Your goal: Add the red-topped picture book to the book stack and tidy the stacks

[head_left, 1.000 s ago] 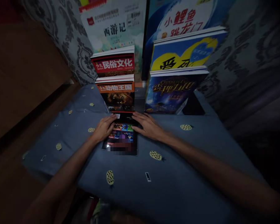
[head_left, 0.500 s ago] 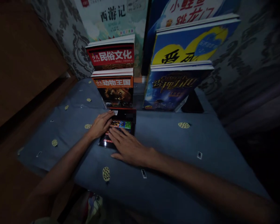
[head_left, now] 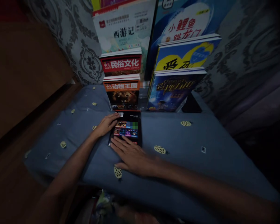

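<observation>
A black book (head_left: 130,117) lies flat on the blue cloth, with a barcode at its far left corner and rows of small coloured pictures. On its left edge rests my left hand (head_left: 106,124), fingers stretched out near the barcode. My right hand (head_left: 132,157) lies palm down across the near edge of the same book, its fingers spread. Neither hand is wrapped round anything. Just beyond the book stands an upright book with an orange title band and a lion (head_left: 122,95).
Behind stand a red-banded book (head_left: 122,63) and a pale green book (head_left: 123,34). To the right are a dark blue book (head_left: 175,90), a yellow and blue book (head_left: 186,56) and a black bookend (head_left: 191,104). Patterned cloth (head_left: 200,137) covers the surface; a brown wooden panel (head_left: 25,77) rises at left.
My right hand has slid toward me over the black book, baring more of its coloured pictures. My left hand stays at the left edge. The camera view has tilted up and shifted.
</observation>
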`<state>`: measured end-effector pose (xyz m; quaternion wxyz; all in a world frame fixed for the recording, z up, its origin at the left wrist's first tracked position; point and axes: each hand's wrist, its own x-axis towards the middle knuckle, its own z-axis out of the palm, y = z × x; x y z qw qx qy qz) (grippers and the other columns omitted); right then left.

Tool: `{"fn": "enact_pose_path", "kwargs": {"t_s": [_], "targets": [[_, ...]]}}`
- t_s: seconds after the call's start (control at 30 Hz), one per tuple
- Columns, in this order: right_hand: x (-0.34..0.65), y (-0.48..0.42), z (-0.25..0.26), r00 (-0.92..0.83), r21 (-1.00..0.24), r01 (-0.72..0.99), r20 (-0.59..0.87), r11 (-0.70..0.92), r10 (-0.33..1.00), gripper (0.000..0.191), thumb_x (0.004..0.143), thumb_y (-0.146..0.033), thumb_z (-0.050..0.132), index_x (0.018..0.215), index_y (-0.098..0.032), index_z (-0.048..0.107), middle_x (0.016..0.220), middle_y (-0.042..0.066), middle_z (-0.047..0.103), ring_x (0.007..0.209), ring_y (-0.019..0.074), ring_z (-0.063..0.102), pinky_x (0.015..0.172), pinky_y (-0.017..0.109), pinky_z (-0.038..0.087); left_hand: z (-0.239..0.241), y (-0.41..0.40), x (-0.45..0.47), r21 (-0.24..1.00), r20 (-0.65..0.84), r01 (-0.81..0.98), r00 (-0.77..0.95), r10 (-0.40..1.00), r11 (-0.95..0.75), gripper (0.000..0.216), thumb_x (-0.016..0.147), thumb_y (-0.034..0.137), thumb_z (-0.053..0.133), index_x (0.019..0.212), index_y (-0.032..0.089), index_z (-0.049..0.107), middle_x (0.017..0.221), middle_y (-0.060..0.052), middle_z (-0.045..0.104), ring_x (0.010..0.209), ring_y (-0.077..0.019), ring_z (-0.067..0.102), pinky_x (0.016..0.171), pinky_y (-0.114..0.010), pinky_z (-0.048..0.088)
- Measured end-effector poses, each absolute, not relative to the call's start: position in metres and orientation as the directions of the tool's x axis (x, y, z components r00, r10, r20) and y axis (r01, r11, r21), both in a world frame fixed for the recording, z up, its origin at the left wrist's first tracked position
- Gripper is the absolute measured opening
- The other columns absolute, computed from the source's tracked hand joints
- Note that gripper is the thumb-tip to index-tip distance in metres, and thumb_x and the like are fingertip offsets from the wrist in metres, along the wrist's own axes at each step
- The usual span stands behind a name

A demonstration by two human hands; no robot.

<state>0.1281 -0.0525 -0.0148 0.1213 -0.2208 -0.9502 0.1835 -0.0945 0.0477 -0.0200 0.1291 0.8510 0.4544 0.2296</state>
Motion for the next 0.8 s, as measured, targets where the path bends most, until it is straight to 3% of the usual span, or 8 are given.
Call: {"fn": "enact_pose_path", "kwargs": {"t_s": [0.23, 0.37, 0.6, 0.8], "targets": [[0.176, -0.062, -0.007, -0.846, -0.475, 0.45, 0.045, 0.757, 0.531, 0.076, 0.099, -0.054, 0.046, 0.158, -0.011, 0.025, 0.166, 0.016, 0.02, 0.155, 0.0263, 0.015, 0.127, 0.047, 0.021, -0.026, 0.046, -0.092, 0.377, 0.3, 0.741, 0.469, 0.83, -0.555, 0.04, 0.1, 0.026, 0.04, 0.134, 0.017, 0.059, 0.143, -0.011, 0.06, 0.137, -0.0231, 0.053, 0.116, -0.048, 0.043], [0.191, -0.041, -0.013, -0.79, -0.489, 0.522, 0.033, 0.699, 0.612, 0.074, 0.101, -0.058, 0.035, 0.158, -0.012, 0.026, 0.165, 0.017, 0.023, 0.154, 0.0282, 0.019, 0.126, 0.054, 0.022, -0.027, 0.044, -0.089, 0.355, 0.306, 0.752, 0.468, 0.829, -0.555, 0.04, 0.099, 0.023, 0.04, 0.134, 0.018, 0.059, 0.143, -0.011, 0.06, 0.137, -0.0229, 0.053, 0.115, -0.048, 0.043], [0.186, 0.034, -0.025, -0.668, -0.38, 0.659, 0.101, 0.649, 0.737, 0.066, 0.102, -0.051, 0.036, 0.154, -0.011, 0.036, 0.162, 0.019, 0.032, 0.153, 0.0304, 0.024, 0.123, 0.06, 0.022, -0.028, 0.043, -0.084, 0.316, 0.311, 0.786, 0.444, 0.84, -0.532, 0.04, 0.097, 0.018, 0.041, 0.134, 0.02, 0.057, 0.142, -0.01, 0.06, 0.136, -0.0232, 0.053, 0.115, -0.049, 0.042], [0.184, 0.057, -0.038, -0.596, -0.31, 0.708, 0.22, 0.635, 0.772, 0.065, 0.102, -0.05, 0.033, 0.153, -0.01, 0.038, 0.16, 0.02, 0.035, 0.152, 0.0299, 0.028, 0.121, 0.058, 0.026, -0.023, 0.044, -0.079, 0.239, 0.185, 0.86, 0.416, 0.89, -0.452, 0.044, 0.095, 0.015, 0.038, 0.137, 0.018, 0.051, 0.157, -0.012, 0.042, 0.147, -0.0234, 0.038, 0.117, -0.046, 0.038]]}}
